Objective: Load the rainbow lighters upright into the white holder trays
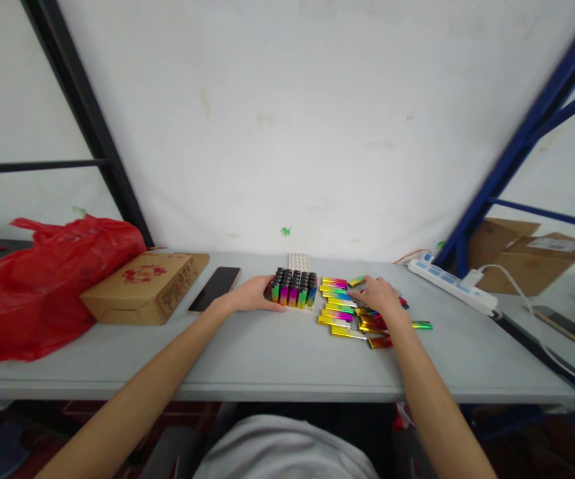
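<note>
A tight block of upright lighters [293,293], with black tops and shiny rainbow bodies, stands on a pale base in the middle of the table. My left hand [257,295] is closed around the block's left side, thumb in front and fingers partly hidden behind. Just right of the block, shiny lighter-like pieces [338,308] lie flat in a rough column. A looser heap of red, gold and green pieces [373,324] lies partly beneath my right hand [377,296]. Its thumb and fingers pinch at a yellow-green lighter-like piece [355,282], tilted at the heap's upper left.
A pale perforated tray [298,262] sits behind the block. To the left are a dark phone [216,289], a cardboard box [142,283] and a red plastic bag [58,279]. On the right are a white power strip [451,287], an open carton [526,256] and another phone [571,329].
</note>
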Demonstrator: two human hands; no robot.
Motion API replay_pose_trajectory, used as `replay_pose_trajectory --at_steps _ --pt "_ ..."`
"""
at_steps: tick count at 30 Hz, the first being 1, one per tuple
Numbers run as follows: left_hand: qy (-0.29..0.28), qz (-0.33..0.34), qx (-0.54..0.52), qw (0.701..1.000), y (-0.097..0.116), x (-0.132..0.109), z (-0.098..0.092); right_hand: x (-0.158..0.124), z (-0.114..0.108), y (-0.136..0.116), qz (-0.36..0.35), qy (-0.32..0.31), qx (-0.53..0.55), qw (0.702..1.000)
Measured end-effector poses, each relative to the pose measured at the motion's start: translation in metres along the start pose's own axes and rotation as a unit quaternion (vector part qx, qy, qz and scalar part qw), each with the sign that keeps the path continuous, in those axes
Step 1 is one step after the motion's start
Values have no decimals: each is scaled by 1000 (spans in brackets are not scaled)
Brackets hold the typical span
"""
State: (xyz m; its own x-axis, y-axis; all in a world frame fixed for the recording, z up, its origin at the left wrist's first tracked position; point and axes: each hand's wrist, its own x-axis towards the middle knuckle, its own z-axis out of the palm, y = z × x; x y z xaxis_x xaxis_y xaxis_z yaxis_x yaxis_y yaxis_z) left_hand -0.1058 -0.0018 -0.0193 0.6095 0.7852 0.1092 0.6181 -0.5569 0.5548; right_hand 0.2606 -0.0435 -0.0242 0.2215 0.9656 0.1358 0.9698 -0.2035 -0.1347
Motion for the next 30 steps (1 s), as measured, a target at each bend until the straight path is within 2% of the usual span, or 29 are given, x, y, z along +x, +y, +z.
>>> replay_pose_trajectory --at_steps 3,6,10,13,16,20,23,25,30 --pt "7 5 1 1000 1 0 0 3 1 0 -15 41 39 998" --pt "8 7 -1 1000 1 0 0 8 -2 1 -28 113 115 987" --pt "8 4 -14 1000 0 0 0 12 -8 -7 -113 196 232 946" --pt "12 5 -19 1000 -1 0 1 10 -6 -20 -156 227 311 910" --pt "16 7 -22 1000 -1 1 1 4 1 -36 -193 187 414 870" --pt "15 5 -33 999 -1 1 1 -7 7 -55 -210 31 588 781" --pt "17 5 -34 999 0 1 1 -14 4 -64 -198 -47 653 729" --pt "16 6 -33 999 0 0 1 -16 2 -67 -197 -62 664 719" --pt "8 9 -33 999 4 0 -1 -16 -2 -69 -176 -36 662 728"
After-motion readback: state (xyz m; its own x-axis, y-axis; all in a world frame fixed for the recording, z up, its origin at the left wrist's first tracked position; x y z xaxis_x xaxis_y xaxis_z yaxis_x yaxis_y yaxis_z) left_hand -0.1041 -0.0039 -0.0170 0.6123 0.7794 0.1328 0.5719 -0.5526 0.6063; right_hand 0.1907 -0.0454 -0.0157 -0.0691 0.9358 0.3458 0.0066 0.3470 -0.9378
